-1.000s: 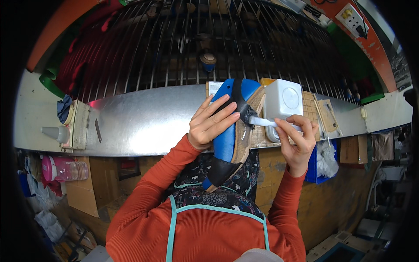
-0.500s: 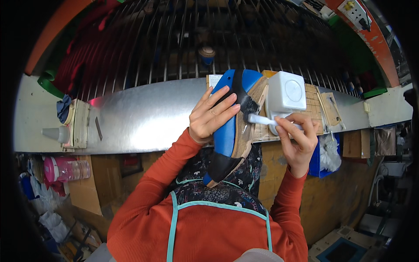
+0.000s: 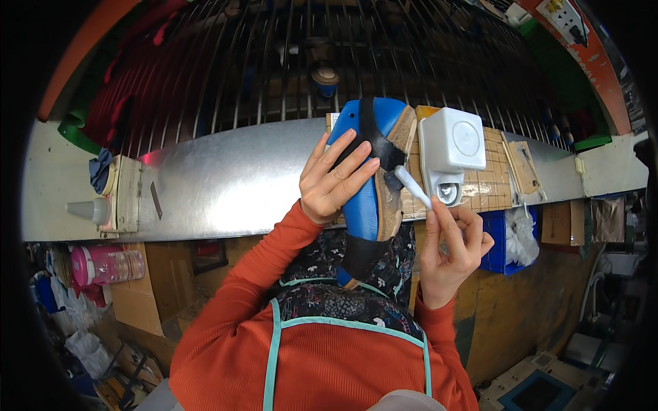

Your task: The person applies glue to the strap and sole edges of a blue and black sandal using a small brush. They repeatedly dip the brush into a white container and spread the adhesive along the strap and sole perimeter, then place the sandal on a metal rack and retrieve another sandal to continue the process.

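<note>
Left hand [image 3: 336, 179] clamped on blue sandal [image 3: 370, 171], right hand [image 3: 449, 246] pinching white brush [image 3: 413, 186].

brush [image 3: 411, 186] handle hidden in right hand [image 3: 449, 250], bristles unclear

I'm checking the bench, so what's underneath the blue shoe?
Behind the shoe, held up by the left hand, lies a gridded board on the metal bench, carrying a white box. The shoe covers the board's left part, so anything there cannot be seen.
</note>
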A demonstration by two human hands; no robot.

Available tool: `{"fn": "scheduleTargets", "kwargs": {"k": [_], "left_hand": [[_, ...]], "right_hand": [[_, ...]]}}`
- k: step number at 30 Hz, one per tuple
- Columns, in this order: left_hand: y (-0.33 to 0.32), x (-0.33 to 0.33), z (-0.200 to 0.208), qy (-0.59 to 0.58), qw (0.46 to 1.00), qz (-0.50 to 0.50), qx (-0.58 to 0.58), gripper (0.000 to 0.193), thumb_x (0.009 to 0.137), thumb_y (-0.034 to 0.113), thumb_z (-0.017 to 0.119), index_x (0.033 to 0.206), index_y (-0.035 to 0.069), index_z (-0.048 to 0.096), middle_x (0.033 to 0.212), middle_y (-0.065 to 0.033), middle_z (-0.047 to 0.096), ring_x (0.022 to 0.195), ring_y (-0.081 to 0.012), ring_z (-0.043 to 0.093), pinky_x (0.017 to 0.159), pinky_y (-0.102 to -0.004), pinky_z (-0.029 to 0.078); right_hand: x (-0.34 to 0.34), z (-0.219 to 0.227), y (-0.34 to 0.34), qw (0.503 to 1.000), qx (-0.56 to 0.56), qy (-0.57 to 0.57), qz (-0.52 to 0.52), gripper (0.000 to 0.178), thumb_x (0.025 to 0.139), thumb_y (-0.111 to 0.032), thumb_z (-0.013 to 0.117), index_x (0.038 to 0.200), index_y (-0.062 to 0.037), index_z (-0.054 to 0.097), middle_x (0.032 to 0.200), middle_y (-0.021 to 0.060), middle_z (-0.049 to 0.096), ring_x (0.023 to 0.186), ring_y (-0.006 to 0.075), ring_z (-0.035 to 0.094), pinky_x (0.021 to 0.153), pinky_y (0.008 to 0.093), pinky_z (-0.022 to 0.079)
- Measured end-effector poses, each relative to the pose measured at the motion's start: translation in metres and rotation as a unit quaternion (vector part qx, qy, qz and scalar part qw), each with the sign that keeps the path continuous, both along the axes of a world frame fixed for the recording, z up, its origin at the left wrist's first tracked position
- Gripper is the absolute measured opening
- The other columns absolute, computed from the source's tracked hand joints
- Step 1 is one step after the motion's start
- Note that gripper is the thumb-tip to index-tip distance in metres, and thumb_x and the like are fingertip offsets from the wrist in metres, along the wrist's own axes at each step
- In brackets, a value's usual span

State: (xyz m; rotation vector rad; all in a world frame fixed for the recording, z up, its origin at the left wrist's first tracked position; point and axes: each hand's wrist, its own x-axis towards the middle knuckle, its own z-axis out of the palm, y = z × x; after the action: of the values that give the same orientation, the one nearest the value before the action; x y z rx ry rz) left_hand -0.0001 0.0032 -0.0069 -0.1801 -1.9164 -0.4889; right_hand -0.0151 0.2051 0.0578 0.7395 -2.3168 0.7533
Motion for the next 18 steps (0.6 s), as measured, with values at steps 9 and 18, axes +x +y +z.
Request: {"fn": "scheduleTargets", "kwargs": {"k": [9,18], "left_hand": [[0.008,0.002,-0.002,0.003,0.999,0.036,0.010,0.031,0.076,0.015,0.073,0.107,0.018,0.072,0.117,-0.0042,0.069,0.115,-0.0308,0.062,0.100,-0.0503,0.044],[0.004,0.003,-0.005,-0.001,0.999,0.037,0.007,0.030,0.077,0.015,0.072,0.106,0.018,0.072,0.117,-0.0039,0.069,0.116,-0.0309,0.062,0.103,-0.0496,0.042]], "right_hand": [[0.006,0.001,-0.010,0.996,0.042,0.050,-0.058,0.027,0.077,-0.017,0.077,0.105,-0.0174,0.075,0.087,-0.0005,0.061,0.068,0.0104,0.051,0.071,0.0314,0.022],[0.006,0.000,-0.018,0.995,0.030,0.071,-0.070,0.028,0.075,-0.017,0.079,0.103,-0.0182,0.076,0.088,-0.0008,0.061,0.071,0.0102,0.051,0.071,0.0313,0.021]]}}
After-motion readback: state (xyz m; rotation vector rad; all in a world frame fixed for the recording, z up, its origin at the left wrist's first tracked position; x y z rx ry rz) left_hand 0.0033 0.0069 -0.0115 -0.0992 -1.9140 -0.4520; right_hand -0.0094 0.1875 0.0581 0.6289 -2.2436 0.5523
